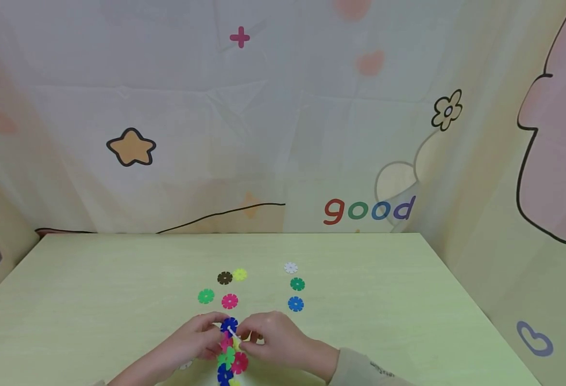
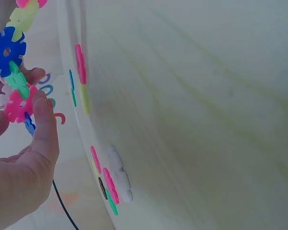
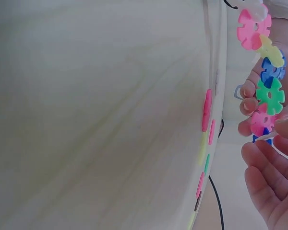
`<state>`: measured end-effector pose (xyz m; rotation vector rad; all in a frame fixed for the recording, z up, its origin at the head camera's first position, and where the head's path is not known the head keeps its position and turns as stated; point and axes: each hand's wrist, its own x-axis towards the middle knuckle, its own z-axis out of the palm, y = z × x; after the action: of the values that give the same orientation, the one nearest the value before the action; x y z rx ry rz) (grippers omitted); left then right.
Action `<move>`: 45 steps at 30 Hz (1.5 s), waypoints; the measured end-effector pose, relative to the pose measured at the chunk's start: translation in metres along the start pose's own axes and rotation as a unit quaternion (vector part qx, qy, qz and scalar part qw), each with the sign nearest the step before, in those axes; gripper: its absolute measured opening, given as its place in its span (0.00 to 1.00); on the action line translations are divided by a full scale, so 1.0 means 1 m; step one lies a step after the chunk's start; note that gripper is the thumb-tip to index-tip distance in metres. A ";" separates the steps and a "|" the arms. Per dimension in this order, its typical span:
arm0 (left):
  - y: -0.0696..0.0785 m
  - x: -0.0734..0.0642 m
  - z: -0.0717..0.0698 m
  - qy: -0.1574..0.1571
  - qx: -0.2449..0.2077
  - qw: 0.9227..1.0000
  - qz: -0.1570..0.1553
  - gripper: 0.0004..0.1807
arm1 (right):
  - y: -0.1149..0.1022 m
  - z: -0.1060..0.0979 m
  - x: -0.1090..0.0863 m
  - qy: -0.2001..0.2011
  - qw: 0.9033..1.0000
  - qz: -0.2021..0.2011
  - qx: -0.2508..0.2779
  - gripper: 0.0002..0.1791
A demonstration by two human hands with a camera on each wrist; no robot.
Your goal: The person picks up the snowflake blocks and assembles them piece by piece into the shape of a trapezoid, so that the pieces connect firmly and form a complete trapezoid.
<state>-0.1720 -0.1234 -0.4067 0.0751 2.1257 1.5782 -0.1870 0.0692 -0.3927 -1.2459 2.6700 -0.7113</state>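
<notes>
My left hand (image 1: 200, 335) grips the upper end of a chain of interlocking plastic snowflake discs, near its dark blue disc (image 1: 229, 324). From the other side, my right hand (image 1: 275, 338) pinches a white snowflake disc (image 1: 234, 334), seen nearly edge-on against the blue one. Below them the chain runs down through a green disc (image 1: 226, 358) and a pink disc (image 1: 239, 363), leaving the head view at the bottom. More of its links show in the right wrist view, including a pink disc (image 3: 254, 29) and a yellow disc (image 3: 271, 51). Fingers partly hide the joint.
Loose discs lie flat beyond my hands: brown (image 1: 225, 277), yellow (image 1: 240, 274), green (image 1: 206, 296) and pink (image 1: 229, 301). To their right are white (image 1: 290, 267), darker green (image 1: 298, 284) and blue (image 1: 295, 304). A printed cloth (image 1: 191, 161) hangs behind the table (image 1: 384, 300).
</notes>
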 end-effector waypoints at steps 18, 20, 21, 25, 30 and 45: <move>-0.001 0.000 -0.001 -0.009 0.001 1.000 0.021 0.22 | 0.005 -0.002 -0.004 -0.008 1.000 -0.008 0.017 0.10; -0.001 0.000 -0.001 -0.007 0.006 1.000 0.018 0.22 | 0.005 -0.002 -0.004 -0.009 1.000 -0.006 0.017 0.10; -0.001 0.000 -0.001 -0.008 0.006 1.000 0.020 0.22 | 0.005 -0.003 -0.005 -0.008 1.000 -0.007 0.018 0.10; 0.000 0.000 0.000 -0.010 0.007 0.999 0.030 0.22 | 0.005 -0.002 -0.004 -0.003 1.000 -0.019 0.018 0.09; 0.001 -0.001 0.001 -0.003 0.012 0.999 0.051 0.19 | 0.005 -0.001 -0.003 0.004 0.999 -0.033 0.016 0.10; 0.006 -0.002 0.006 0.021 0.056 0.997 0.051 0.22 | 0.005 -0.001 -0.003 -0.004 0.999 -0.015 0.036 0.09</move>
<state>-0.1697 -0.1169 -0.4016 0.1935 2.2738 1.5294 -0.1885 0.0745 -0.3948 -1.2713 2.6005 -0.7965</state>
